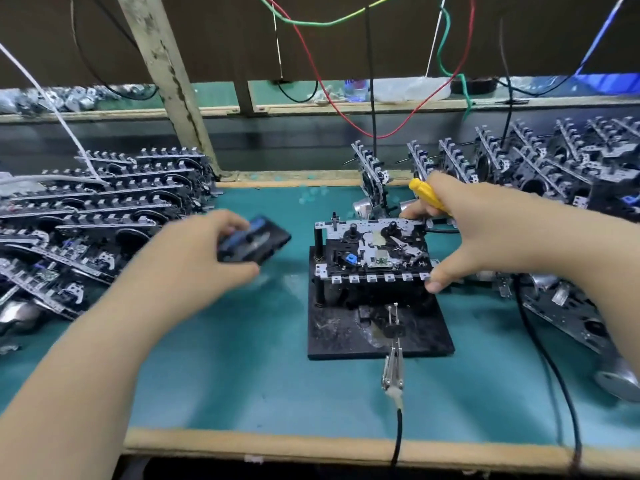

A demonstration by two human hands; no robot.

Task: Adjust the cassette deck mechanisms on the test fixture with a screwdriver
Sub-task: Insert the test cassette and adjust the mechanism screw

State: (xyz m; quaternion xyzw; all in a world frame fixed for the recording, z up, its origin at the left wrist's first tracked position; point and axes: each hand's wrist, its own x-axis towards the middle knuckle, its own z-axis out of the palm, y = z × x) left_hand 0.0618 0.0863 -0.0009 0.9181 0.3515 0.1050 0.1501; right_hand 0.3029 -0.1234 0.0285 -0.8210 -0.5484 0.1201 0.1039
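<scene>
While the left hand (204, 252) reaches in from the lower left, forearm extended, its fingers curl round a black cassette tape (254, 242) held above the green bench mat (242, 368), left of centre and blurred. Right hand (464, 233) comes in from the right edge, palm down; its fingers grip a yellow-handled screwdriver (427, 195), and its thumb stretches down to touch the front right corner of the cassette deck mechanism (375, 251). That mechanism sits on the black test fixture (377, 327) at frame centre. Stacked mechanisms (104, 209) lie at the left, more (554, 161) at upper right.
</scene>
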